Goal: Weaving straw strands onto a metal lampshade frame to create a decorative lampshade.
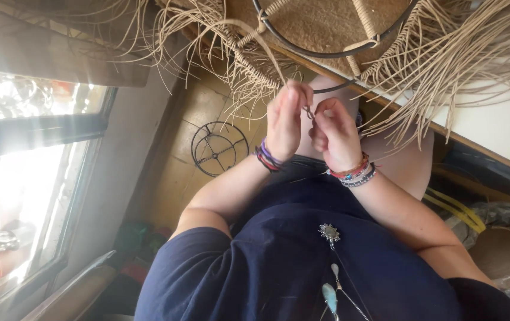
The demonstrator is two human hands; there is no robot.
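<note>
My left hand [284,122] and my right hand [335,134] meet in front of my chest. Their fingertips are pinched together on a thin cane strand [309,112]. The strand runs up toward a dark metal ring frame [326,53] partly wrapped in pale cane. The frame rests on a brown woven mat [320,24] just above my hands. Loose cane strands [445,65] fan out from the frame on both sides. I wear coloured bracelets on both wrists.
A small round wire frame [219,148] lies on the tiled floor to the left of my hands. A white-topped table [493,125] runs along the right. A bright window [23,178] fills the left. Yellow straps [457,211] and a round basket [498,249] sit lower right.
</note>
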